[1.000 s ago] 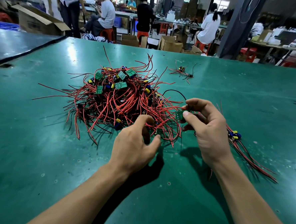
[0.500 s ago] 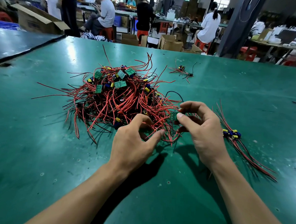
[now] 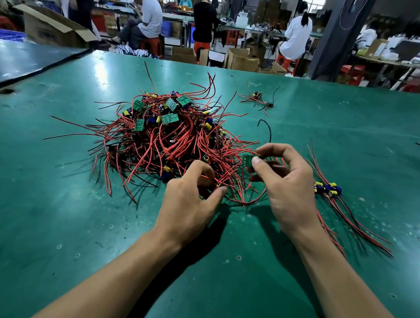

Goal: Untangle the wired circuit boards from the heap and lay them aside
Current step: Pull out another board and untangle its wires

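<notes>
The right grip [image 3: 286, 188] is narrow, thumb and forefinger pinching a small green circuit board [image 3: 247, 160] just above the counter [image 3: 52, 223], at the side of the heap [image 3: 170, 141] that faces the counter's right edge. The board is held up and turned towards the camera, probably so its leads can be traced down into the tangle. Its wires run under the hand and loop back towards the pile, so it is not yet free.

The left grip [image 3: 189, 201] is also narrow, curled into the heap's near side, with thumb and forefinger closing on a few red wires [image 3: 229, 182]. That looks like an anchor, holding the pile down while the other hand draws the board out. How many strands it holds is hidden by the fingers.

The heap sits about mid-counter and looks large, so most of the work remains. Boards already freed lie as a bundle [image 3: 327, 188] nearer the right edge, leads trailing towards the near edge. This keeps them apart from the pile. A small stray cluster [image 3: 257, 97] rests towards the far edge.
</notes>
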The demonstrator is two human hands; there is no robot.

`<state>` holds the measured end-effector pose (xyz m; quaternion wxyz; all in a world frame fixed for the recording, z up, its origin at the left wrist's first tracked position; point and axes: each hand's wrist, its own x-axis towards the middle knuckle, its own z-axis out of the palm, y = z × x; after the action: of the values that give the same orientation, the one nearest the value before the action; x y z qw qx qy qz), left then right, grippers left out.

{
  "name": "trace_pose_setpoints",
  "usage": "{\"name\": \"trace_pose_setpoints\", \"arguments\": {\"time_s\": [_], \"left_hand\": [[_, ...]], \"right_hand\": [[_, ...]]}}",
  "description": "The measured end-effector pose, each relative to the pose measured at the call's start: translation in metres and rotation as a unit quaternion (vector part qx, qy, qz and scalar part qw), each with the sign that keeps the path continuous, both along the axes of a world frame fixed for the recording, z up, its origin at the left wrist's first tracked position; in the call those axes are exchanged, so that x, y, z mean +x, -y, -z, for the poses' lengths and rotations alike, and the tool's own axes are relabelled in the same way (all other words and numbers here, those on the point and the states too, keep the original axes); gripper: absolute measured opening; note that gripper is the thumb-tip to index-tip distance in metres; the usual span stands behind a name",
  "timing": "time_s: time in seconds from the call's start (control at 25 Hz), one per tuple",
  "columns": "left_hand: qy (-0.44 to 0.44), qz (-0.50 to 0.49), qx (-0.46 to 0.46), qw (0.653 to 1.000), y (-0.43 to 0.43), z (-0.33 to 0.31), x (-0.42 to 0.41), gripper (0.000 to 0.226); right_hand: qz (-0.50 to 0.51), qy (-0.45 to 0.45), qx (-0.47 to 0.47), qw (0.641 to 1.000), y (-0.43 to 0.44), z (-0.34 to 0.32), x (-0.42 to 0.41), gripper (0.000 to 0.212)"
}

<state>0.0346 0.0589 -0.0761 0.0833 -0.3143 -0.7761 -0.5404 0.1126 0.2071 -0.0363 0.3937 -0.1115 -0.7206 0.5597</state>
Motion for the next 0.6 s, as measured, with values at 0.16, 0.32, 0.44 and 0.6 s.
{"name": "trace_pose_setpoints", "arguments": {"time_s": [0.16, 0.32, 0.44, 0.6], "left_hand": [[-0.013, 0.011, -0.010, 1.000, 0.001, 0.001, 0.000, 0.030], [0.000, -0.004, -0.014, 1.000, 0.001, 0.001, -0.001, 0.032], [0.003, -0.002, -0.011, 1.000, 0.001, 0.001, -0.001, 0.033], [-0.010, 0.001, -0.012, 1.000, 0.001, 0.000, 0.001, 0.028]], "right_hand": [[-0.063, 0.039, -0.066, 0.995, 0.001, -0.004, -0.001, 0.025], [-0.171, 0.037, -0.269, 0.947, 0.001, -0.012, 0.000, 0.025], [-0.227, 0.040, -0.325, 0.917, 0.001, -0.015, 0.002, 0.017], [-0.252, 0.026, -0.360, 0.898, -0.001, -0.019, 0.004, 0.020]]}}
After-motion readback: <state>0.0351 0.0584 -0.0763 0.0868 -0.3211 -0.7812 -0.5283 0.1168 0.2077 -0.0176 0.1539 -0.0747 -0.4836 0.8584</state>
